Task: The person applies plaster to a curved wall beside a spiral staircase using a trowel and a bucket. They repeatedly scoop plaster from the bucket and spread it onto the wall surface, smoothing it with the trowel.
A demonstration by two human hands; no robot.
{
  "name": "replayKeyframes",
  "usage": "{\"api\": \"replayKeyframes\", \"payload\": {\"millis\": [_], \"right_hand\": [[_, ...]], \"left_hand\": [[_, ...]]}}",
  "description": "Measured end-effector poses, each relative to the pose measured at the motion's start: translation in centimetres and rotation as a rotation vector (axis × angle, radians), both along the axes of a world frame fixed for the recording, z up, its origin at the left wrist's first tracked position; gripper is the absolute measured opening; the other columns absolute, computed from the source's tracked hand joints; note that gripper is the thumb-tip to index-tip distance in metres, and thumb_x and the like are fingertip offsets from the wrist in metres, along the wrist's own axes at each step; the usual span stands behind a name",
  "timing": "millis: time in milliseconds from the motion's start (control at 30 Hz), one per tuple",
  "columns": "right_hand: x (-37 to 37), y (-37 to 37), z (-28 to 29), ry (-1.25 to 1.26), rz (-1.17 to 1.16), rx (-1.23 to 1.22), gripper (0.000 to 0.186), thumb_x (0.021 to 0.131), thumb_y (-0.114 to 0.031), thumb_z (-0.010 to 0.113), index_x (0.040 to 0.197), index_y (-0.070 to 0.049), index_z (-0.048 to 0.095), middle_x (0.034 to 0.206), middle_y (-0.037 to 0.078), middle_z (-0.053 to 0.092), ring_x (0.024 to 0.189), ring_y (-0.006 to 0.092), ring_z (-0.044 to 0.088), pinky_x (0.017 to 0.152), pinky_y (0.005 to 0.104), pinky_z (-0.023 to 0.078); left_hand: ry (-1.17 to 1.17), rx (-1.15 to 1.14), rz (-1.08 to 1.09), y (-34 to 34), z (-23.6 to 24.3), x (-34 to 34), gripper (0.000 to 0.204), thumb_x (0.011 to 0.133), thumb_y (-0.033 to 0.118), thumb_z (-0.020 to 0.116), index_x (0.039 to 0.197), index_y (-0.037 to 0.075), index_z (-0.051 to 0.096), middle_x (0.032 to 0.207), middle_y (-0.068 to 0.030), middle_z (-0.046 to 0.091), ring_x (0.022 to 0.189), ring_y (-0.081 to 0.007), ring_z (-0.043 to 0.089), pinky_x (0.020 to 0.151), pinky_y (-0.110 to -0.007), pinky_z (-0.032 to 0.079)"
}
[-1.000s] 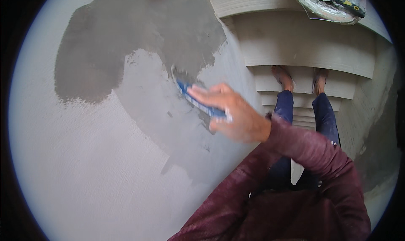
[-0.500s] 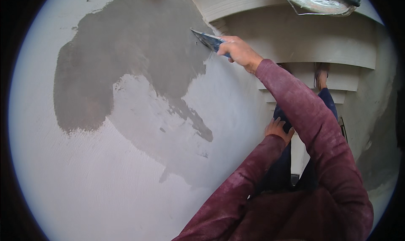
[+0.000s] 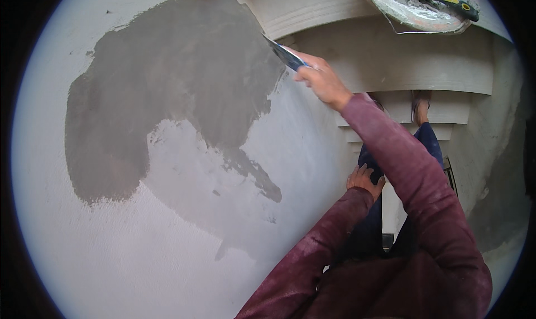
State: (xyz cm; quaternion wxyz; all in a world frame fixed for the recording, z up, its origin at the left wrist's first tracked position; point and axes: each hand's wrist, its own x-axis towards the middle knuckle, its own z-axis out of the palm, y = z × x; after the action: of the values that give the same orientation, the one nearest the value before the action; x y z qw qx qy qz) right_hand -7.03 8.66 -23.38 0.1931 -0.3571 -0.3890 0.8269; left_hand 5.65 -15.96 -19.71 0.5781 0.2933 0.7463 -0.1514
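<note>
My right hand [image 3: 322, 80] grips a trowel [image 3: 286, 55] with a dark blue handle, its blade at the upper right edge of a dark grey smeared patch [image 3: 184, 56] on the white wall [image 3: 95, 252]. Paler grey streaks spread below the patch. Lower down, my left hand [image 3: 364, 178] lies with fingers apart on my dark-trousered left leg, holding nothing.
Curved pale steps [image 3: 391, 62] descend beneath me, my sandalled right foot [image 3: 421, 106] on one. A plaster-crusted bucket [image 3: 391, 15] at the top holds a black and yellow-handled tool [image 3: 455, 5]. A grey-patched wall [image 3: 499, 185] borders the stairs on the right.
My right hand has swept the trowel from the middle of the wall up to the patch's upper right edge. My left hand has come into view on my leg. The view has shifted.
</note>
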Motion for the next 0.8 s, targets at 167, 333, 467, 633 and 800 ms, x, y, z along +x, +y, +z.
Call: {"api": "replayKeyframes", "payload": {"millis": [167, 333, 467, 633, 800], "right_hand": [[-4.6, -8.2, 4.5, -0.247, -0.168, 0.512, 0.058, 0.070, -0.010, 0.056, 0.127, -0.003, 0.050, 0.108, 0.014, 0.059, 0.097, 0.0212, 0.050, 0.090, 0.0302, 0.040], [3.0, -5.0, 7.6, 0.184, 0.371, 0.048, 0.061, 0.068, -0.003, 0.050, 0.129, -0.008, 0.051, 0.124, 0.015, 0.054, 0.103, 0.0218, 0.050, 0.097, 0.0311, 0.035], [2.5, 1.4, 2.7, -0.002, 0.326, -0.044, 0.056, 0.071, -0.016, 0.052, 0.126, -0.010, 0.054, 0.075, 0.009, 0.060, 0.068, 0.0141, 0.049, 0.077, 0.0268, 0.042], [-2.1, 3.6, -1.0, -0.087, 0.226, -0.182, 0.045, 0.073, -0.016, 0.051, 0.115, -0.007, 0.062, 0.066, 0.003, 0.055, 0.066, 0.0121, 0.049, 0.066, 0.0277, 0.040], [-0.6, 1.4, 5.3, 0.158, 0.347, -0.123, 0.049, 0.074, -0.016, 0.051, 0.121, -0.005, 0.056, 0.066, 0.005, 0.059, 0.066, 0.0147, 0.053, 0.069, 0.0291, 0.043]], "left_hand": [[-0.043, 0.082, 0.026, -1.4, -2.1, 0.3, 0.059, 0.077, 0.050, 0.056, 0.121, 0.009, 0.054, 0.136, -0.0111, 0.042, 0.130, -0.0295, 0.032, 0.107, -0.042, 0.024], [-0.053, 0.116, 0.065, -3.0, -3.4, 0.5, 0.060, 0.077, 0.050, 0.055, 0.121, 0.009, 0.054, 0.136, -0.0109, 0.042, 0.131, -0.0294, 0.031, 0.107, -0.043, 0.023], [-0.032, -0.005, 0.005, 0.1, -0.5, -0.8, 0.060, 0.078, 0.050, 0.054, 0.121, 0.009, 0.054, 0.136, -0.0109, 0.043, 0.131, -0.0290, 0.031, 0.108, -0.043, 0.023], [-0.013, 0.034, 0.035, 1.1, 0.4, -0.5, 0.054, 0.078, 0.045, 0.057, 0.117, 0.009, 0.057, 0.134, -0.0133, 0.045, 0.127, -0.0320, 0.036, 0.107, -0.040, 0.026], [-0.052, 0.070, 0.149, -1.1, -1.2, 0.2, 0.057, 0.078, 0.049, 0.055, 0.118, 0.008, 0.055, 0.135, -0.0116, 0.043, 0.130, -0.0291, 0.032, 0.108, -0.042, 0.023]]}}
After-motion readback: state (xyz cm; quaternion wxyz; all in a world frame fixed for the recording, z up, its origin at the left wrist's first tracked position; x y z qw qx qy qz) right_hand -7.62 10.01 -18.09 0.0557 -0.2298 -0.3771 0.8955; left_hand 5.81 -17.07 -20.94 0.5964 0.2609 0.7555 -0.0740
